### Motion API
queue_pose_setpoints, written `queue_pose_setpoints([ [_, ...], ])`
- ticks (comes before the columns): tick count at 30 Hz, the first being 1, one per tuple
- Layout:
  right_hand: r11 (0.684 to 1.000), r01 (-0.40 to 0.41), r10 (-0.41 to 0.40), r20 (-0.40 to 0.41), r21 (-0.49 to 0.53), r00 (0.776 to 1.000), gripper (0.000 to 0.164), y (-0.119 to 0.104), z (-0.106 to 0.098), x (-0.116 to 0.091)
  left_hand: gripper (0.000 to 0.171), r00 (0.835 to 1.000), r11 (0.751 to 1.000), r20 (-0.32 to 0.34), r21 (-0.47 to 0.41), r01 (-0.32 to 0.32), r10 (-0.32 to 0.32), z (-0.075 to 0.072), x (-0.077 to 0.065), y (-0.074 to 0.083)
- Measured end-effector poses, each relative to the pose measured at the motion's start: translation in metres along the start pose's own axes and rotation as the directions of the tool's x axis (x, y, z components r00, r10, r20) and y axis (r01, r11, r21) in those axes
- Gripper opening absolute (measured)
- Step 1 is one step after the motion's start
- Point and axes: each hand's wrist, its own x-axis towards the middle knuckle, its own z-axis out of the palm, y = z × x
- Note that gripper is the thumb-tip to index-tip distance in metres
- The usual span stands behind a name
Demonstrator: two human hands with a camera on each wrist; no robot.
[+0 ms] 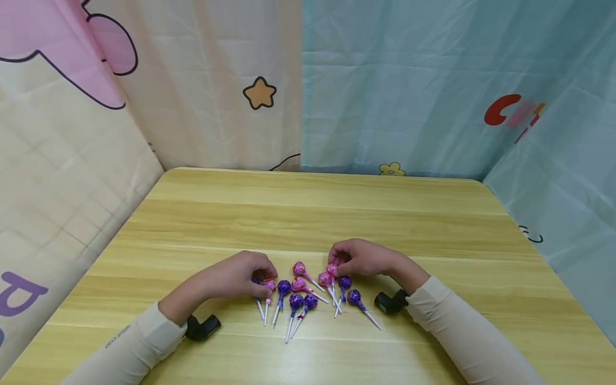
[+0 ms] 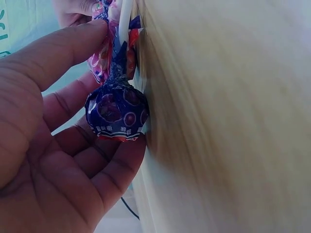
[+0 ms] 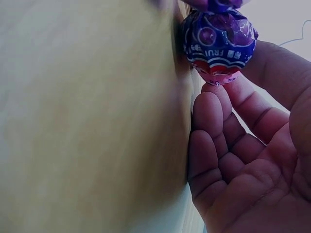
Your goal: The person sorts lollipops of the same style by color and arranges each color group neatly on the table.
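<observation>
Lollipops in pink and purple wrappers, with white sticks, lie in a loose row on the table. My left hand (image 1: 236,275) pinches a pink lollipop (image 1: 269,285) by its head between thumb and fingers, at the left end of the row. Close beside it, a purple lollipop (image 2: 116,111) sits in front of the curled fingers in the left wrist view. At the right, my right hand (image 1: 366,256) holds another pink lollipop (image 1: 331,268) at thumb and fingertips. In the right wrist view a purple lollipop (image 3: 221,41) hides most of that grip.
Between the hands lie purple lollipops (image 1: 295,301) and pink lollipops (image 1: 299,284), some overlapping. One purple lollipop (image 1: 354,297) lies apart at the right, below the right hand. The wooden table (image 1: 308,214) reaches back to printed curtains (image 1: 385,96).
</observation>
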Motion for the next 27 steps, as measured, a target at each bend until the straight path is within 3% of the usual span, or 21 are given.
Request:
queue_pose_setpoints([
  [12,1.0,0.013,-0.013,-0.008,-0.004,1.0,0.009,0.003,0.0,0.001,0.01,1.0,0.999,0.0,-0.035,-0.016,0.016,0.0,0.0,-0.002],
  [18,1.0,0.019,-0.019,-0.007,-0.006,1.0,0.008,0.002,0.001,0.004,0.009,1.0,0.999,-0.012,-0.04,0.006,-0.007,-0.003,-0.001,-0.006],
  [27,1.0,0.007,-0.007,-0.025,-0.02,1.0,0.009,0.004,0.0,-0.002,0.007,1.0,0.993,0.001,-0.114,0.02,-0.02,-0.014,0.016,-0.017],
])
